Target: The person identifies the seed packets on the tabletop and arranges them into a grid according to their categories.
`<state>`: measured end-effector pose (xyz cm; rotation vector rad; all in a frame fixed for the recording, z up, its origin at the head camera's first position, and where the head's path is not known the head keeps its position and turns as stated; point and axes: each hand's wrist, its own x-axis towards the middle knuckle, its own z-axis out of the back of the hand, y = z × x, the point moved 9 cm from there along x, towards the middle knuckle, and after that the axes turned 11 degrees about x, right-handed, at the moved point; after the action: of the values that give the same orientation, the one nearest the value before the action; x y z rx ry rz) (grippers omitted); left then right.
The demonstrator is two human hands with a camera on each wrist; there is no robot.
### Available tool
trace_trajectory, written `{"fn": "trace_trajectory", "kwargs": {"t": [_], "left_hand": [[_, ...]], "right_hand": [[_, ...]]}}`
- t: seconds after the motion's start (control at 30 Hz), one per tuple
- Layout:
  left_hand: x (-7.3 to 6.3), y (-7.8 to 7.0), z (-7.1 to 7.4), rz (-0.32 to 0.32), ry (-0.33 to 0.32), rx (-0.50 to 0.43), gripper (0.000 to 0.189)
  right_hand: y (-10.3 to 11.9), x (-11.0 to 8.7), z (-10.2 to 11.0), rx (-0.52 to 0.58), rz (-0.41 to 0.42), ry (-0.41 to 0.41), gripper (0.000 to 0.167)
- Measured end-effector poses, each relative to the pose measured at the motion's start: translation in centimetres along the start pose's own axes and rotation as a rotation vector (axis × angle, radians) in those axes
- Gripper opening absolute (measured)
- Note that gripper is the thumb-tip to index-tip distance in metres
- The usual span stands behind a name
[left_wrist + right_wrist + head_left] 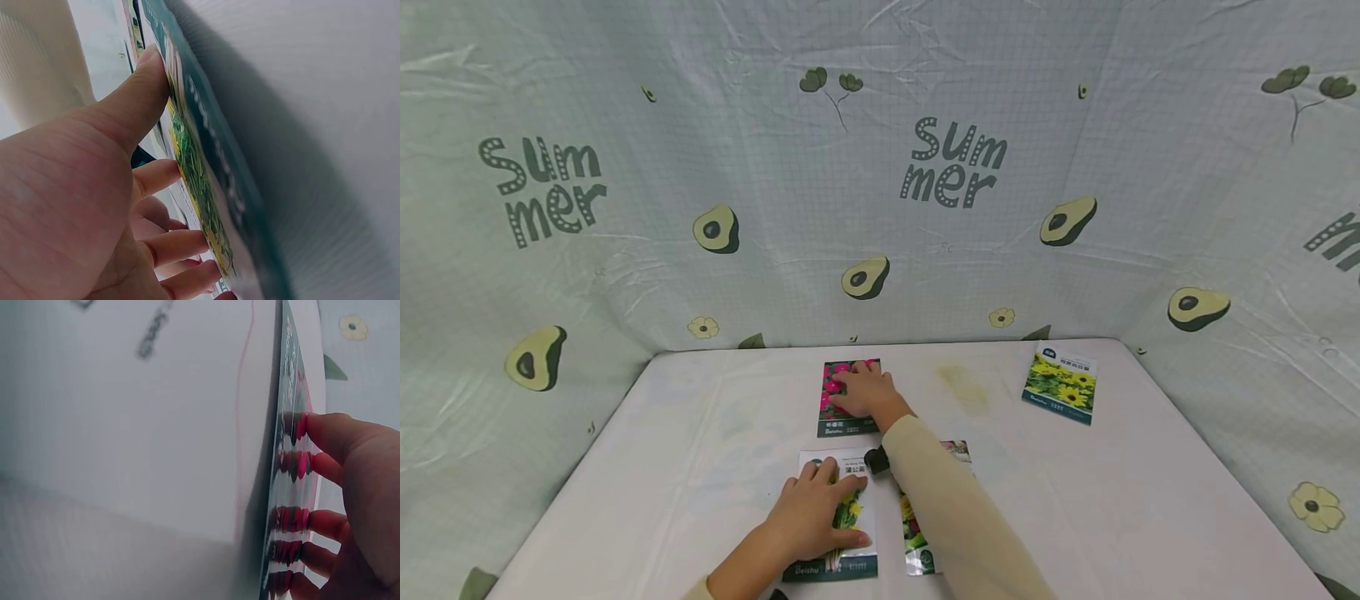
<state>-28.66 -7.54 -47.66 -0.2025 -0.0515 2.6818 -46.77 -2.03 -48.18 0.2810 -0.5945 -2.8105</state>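
My left hand (811, 510) rests fingers spread on a white and teal seed packet (857, 568) with green leaves and yellow flowers, near the table's front. In the left wrist view, the thumb and fingertips touch the face of this packet (197, 169). Farther forward, my right hand (863, 392) lies on a seed packet with pink flowers (835, 427), covering its upper right part. All five fingertips press on the pink-flower packet (289, 487) in the right wrist view. Beneath the right sleeve, a third, colourful packet (916, 550) is partly hidden.
A packet with yellow flowers (1062, 385) lies at the back right of the white-covered table (685, 467). A hanging sheet (790, 183) printed with avocados and lettering surrounds the far side and both flanks. The right forearm (958, 508) crosses above the third packet.
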Motion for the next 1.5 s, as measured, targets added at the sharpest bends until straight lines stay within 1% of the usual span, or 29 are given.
{"fn": "trace_trajectory", "kwargs": {"t": [0.2,0.33,0.43,0.57,0.8,1.07,1.17,1.33,1.5], "left_hand": [[-0.1,0.0,0.0,0.000,0.000,-0.003,0.074],[-0.1,-0.1,-0.1,0.004,0.008,-0.010,0.073],[-0.1,-0.1,0.0,0.004,0.010,-0.013,0.073],[-0.2,-0.2,0.1,0.001,0.006,-0.016,0.073],[-0.2,-0.3,0.0,-0.004,-0.002,-0.023,0.072],[-0.2,-0.2,-0.1,-0.009,-0.007,-0.021,0.071],[-0.3,-0.2,-0.1,-0.016,-0.015,-0.017,0.070],[-0.3,-0.2,0.0,-0.020,-0.021,-0.017,0.070],[-0.2,-0.1,-0.1,-0.019,-0.012,-0.017,0.070]], "right_hand": [[0.4,0.0,-0.1,-0.003,0.007,-0.015,0.057],[0.4,0.4,-0.6,-0.009,-0.002,0.006,0.059],[0.4,0.5,-0.9,-0.015,-0.004,0.008,0.059],[0.6,0.6,-0.8,-0.012,0.002,-0.010,0.059],[0.7,1.2,-1.5,-0.007,-0.009,0.022,0.060],[1.5,0.2,-0.8,-0.010,0.027,-0.024,0.059],[1.5,0.4,-1.0,-0.008,0.023,-0.018,0.059],[1.3,1.3,-1.7,0.003,0.005,0.009,0.061],[1.4,1.0,-1.6,0.009,0.000,0.012,0.061]]}}
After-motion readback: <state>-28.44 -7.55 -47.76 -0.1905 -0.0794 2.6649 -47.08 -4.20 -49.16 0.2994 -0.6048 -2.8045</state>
